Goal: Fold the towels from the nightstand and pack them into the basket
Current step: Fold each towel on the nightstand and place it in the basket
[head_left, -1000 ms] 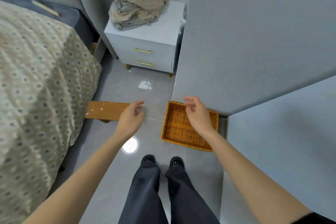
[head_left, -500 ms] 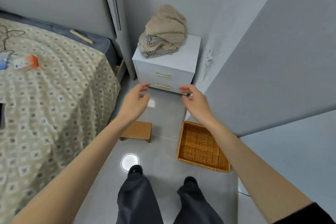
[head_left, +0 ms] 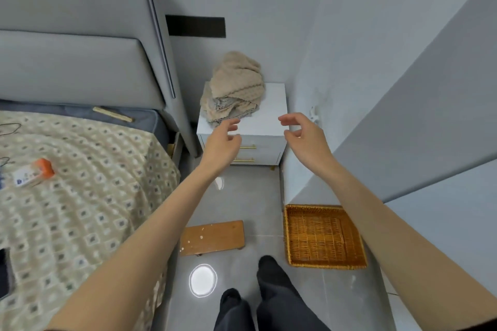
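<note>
A crumpled heap of beige and grey towels [head_left: 234, 90] lies on the white nightstand [head_left: 271, 113] in the far corner. Both arms are stretched forward towards it. My left hand [head_left: 222, 144] hovers just in front of the heap's lower edge, fingers loosely curved and holding nothing. My right hand [head_left: 304, 134] is raised over the nightstand's right side, fingers loosely curled and empty. The woven wicker basket [head_left: 325, 263] sits empty on the floor at the lower right, against the wall.
A bed with a patterned cover [head_left: 80, 196] and grey headboard [head_left: 80, 62] fills the left. A low wooden stool [head_left: 212, 236] stands on the tiled floor between bed and basket. Grey walls [head_left: 403, 88] close in on the right. My feet are at the bottom.
The view has tilted up and moved closer to the nightstand. Both hands have risen and reached forward, from above the floor and basket to the nightstand's front edge.
</note>
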The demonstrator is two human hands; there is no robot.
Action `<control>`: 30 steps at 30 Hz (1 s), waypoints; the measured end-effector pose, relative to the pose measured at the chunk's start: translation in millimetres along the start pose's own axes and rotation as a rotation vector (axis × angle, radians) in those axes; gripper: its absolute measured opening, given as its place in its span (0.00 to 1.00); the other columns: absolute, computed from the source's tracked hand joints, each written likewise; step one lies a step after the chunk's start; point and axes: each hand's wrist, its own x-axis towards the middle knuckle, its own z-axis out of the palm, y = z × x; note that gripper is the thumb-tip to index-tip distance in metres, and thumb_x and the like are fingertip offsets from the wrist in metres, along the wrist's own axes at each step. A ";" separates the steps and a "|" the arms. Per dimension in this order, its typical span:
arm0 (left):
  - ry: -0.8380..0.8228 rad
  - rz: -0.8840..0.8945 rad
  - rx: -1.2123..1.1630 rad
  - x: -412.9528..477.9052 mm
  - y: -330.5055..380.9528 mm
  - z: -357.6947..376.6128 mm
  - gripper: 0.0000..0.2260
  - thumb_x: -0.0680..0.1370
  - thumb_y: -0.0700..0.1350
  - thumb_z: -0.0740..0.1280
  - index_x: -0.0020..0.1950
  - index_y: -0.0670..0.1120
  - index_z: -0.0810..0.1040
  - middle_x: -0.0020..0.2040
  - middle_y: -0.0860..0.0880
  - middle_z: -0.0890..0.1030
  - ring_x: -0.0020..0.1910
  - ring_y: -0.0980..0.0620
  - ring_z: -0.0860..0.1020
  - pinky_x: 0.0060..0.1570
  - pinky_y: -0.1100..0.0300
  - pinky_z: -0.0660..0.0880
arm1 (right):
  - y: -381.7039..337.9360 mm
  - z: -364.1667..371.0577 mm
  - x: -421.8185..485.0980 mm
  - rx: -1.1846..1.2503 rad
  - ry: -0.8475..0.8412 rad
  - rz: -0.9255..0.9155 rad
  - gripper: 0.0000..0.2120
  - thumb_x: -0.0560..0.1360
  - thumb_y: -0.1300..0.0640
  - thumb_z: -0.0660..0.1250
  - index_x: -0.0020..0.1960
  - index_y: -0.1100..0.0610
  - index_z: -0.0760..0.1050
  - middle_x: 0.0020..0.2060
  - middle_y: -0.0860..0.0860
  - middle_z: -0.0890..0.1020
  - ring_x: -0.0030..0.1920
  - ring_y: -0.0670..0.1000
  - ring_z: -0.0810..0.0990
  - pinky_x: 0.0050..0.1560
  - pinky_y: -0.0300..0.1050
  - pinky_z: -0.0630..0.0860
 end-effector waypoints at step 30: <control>0.202 0.041 0.056 203.9 83.3 -10.5 0.20 0.80 0.38 0.58 0.72 0.47 0.66 0.67 0.47 0.72 0.55 0.55 0.71 0.43 0.68 0.69 | -5.6 -24.6 230.2 0.064 0.015 0.015 0.16 0.77 0.64 0.58 0.62 0.53 0.73 0.60 0.47 0.77 0.48 0.37 0.73 0.41 0.25 0.67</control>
